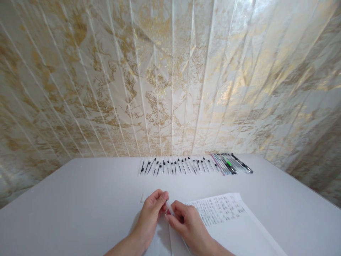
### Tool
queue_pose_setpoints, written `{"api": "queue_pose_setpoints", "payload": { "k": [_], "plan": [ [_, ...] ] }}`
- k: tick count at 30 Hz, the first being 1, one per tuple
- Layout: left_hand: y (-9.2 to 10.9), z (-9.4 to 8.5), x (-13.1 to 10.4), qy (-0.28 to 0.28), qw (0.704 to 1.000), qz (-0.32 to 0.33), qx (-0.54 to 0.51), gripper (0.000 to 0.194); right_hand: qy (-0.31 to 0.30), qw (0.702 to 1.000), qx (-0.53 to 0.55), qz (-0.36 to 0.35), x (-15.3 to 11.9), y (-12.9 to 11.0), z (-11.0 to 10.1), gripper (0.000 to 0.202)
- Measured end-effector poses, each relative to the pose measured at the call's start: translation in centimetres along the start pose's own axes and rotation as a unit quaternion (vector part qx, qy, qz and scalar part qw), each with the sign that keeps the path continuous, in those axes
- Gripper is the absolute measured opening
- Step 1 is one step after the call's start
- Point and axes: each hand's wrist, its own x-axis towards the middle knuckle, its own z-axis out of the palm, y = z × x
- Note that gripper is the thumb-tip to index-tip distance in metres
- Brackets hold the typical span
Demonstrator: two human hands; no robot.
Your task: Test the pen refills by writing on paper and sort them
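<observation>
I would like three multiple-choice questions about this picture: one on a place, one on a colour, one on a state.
1. Where does the row of pens lie?
A. along the table's far edge, by the wall
B. on the sheet
C. on the floor

2. What colour is the table?
A. red
B. white
C. black

3. How is the handwritten sheet?
A. crumpled
B. rolled
C. flat

Answers: 1 A, the pens run along the wall side. 2 B, its bare top is white. 3 C, it lies flat beside the right hand; both hands, left hand too, pinch a clear pen.
</observation>
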Motion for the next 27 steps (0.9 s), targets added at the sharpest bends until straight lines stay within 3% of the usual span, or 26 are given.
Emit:
{"api": "queue_pose_setpoints", "payload": {
  "k": [10, 14, 19, 27],
  "plan": [
    [0.09, 0.28, -0.21, 0.003, 1.000, -0.014, -0.011, 0.038, -0.015, 0.997, -0.082, 0.004, -0.07, -0.64, -0.38, 0.023],
    [0.18, 0.03, -0.08, -0.015, 0.999, -0.022, -0.024, 0.037, -0.006, 0.998, -0.056, 0.000, -0.05, -0.38, -0.35, 0.026],
    [0.40, 0.03, 0.00, 0.005, 1.000, -0.008, -0.014, 0.036, -0.027, 0.999, 0.037, 0.002, 0.08, -0.07, -0.45, 0.032],
    [0.29, 0.21, -0.15, 0.000, 1.000, -0.004, -0.007, 0.035, -0.020, 0.999, -0.027, -0.006, -0.08, -0.63, -0.82, 0.027]
  ]
}}
